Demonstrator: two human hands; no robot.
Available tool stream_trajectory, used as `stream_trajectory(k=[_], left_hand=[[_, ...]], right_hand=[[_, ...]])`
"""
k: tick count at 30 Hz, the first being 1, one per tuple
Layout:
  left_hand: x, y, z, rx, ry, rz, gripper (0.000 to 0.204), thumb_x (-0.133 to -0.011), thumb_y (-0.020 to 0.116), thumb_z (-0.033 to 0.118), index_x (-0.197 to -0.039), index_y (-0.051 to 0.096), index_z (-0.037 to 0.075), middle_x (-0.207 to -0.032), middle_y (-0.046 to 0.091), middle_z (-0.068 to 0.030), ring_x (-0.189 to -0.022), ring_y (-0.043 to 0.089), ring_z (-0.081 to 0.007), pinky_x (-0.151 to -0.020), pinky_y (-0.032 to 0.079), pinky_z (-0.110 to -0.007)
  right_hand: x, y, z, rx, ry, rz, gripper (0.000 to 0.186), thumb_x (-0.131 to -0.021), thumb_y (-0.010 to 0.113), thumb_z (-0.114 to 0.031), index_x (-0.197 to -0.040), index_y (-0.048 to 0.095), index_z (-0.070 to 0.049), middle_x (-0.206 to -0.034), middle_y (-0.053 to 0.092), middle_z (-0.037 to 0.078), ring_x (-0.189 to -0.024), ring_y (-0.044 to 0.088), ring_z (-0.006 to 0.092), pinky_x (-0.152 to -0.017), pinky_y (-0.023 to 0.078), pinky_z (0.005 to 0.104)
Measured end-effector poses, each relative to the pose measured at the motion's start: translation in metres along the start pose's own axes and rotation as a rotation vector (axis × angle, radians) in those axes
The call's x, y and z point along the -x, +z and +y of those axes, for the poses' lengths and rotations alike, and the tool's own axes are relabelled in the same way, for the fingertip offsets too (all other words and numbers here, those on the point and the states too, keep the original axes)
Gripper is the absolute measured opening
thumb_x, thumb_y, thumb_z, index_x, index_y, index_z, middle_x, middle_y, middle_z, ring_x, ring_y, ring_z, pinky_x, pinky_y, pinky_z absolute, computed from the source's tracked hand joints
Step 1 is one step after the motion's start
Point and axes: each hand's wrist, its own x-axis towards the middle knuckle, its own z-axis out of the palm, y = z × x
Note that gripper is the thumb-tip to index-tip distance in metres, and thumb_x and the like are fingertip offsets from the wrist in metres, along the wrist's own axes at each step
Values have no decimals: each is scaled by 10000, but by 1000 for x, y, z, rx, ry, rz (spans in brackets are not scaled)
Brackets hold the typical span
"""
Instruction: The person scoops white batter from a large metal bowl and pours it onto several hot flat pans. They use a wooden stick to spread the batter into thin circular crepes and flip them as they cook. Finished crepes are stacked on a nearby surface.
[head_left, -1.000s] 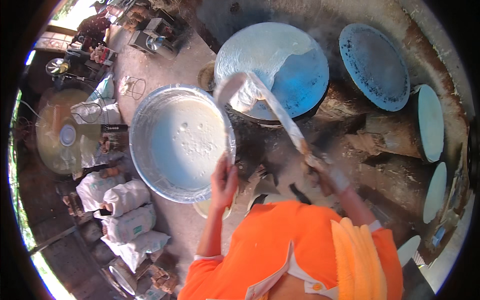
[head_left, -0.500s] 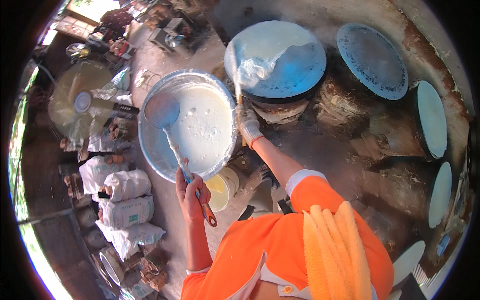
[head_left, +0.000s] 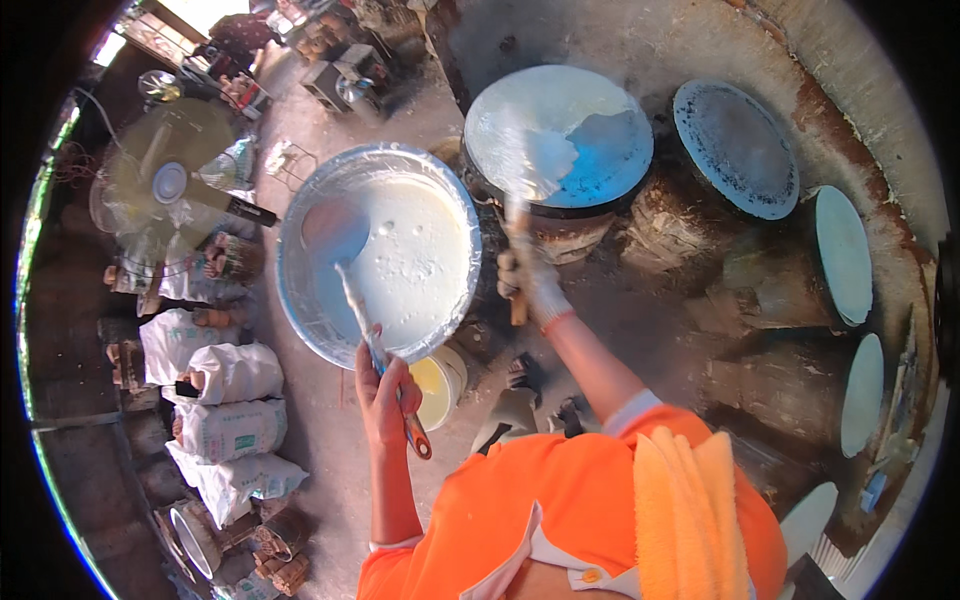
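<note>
The left hand (head_left: 387,395) grips a ladle (head_left: 362,310), its round scoop (head_left: 335,230) over the big tub (head_left: 298,295) of white mix (head_left: 415,285) at ten o'clock. The gloved right hand (head_left: 530,280) grips a blurry stick tool (head_left: 517,225) by the round pan (head_left: 602,158) at one o'clock.

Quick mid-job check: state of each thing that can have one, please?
Left hand: gripping ladle.
Ladle: bowl within basin, dipping unclear.
Basin: holding white mixture.
Right hand: gloved, gripping tool.
Tool: blurred, at coated pan.
Coated pan: part white, part bare.
Speckled pan: uncovered.
Bucket: open, yellow inside.
Fan: apparently spinning.
</note>
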Motion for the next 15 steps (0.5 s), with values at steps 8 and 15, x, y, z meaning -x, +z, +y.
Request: stream_trajectory(k=[8, 15], left_hand=[[-59, 0, -15, 21, -73, -125, 500, -820, 379, -17, -1310, 322, 61, -579, 415, -7, -346, 314, -48, -339, 268, -196], [-70, 45, -18, 74, -110, -214, 504, -803, 370, -5, -1301, 335, 64, -629, 439, -28, -342, 321, -58, -336, 273, -202]], right_hand=[[-2, -47, 0, 95, 43, 362, 264, -877, 489, -274, -679, 437, -109, -516, 412, 21, -363, 417, 155, -345, 308, 284], [-6, -67, 35, 438, -42, 242, 277, -876, 536, -387, -816, 488, -121, -595, 496, -15, -410, 443, 95, -349, 365, 264]])
